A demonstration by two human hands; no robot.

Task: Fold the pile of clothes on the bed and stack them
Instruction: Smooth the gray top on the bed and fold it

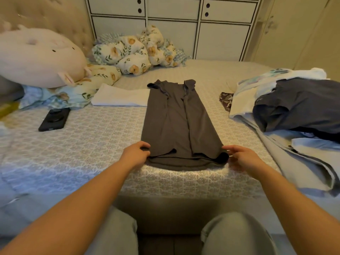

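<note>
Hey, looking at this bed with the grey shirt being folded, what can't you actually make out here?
All in the head view:
- Pile of unfolded clothes: cut off by the right edge, and layers overlap, so the count is unclear.
- Brown patterned cloth: mostly hidden under the pile.
- Left hand fingertips: curled under the grey shirt hem.
- Right hand: motion-blurred, so its grip is unclear.
- Phone: its upward face is too dark to identify.

No legible text — not on clothes, phone (54, 119) or cabinets.
</note>
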